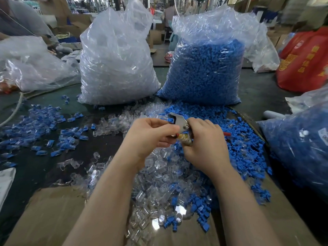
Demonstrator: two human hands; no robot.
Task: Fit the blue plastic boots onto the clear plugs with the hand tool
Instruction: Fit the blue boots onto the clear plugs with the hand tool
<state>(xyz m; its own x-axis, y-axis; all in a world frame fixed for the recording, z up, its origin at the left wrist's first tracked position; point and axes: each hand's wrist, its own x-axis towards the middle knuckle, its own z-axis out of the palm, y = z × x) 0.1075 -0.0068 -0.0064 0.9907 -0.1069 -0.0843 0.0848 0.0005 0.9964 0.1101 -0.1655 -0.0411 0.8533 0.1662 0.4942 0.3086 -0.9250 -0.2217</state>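
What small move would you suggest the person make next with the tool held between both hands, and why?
Probably squeeze the handles. The right hand grips the hand tool, whose metal head sits over the blue boots, and the left hand pinches at the head, seemingly steadying a part there. Whether a boot and plug are seated is hidden, so check that first.

Right hand [204, 139] grips the hand tool [179, 124]; left hand [150, 135] pinches at its head.
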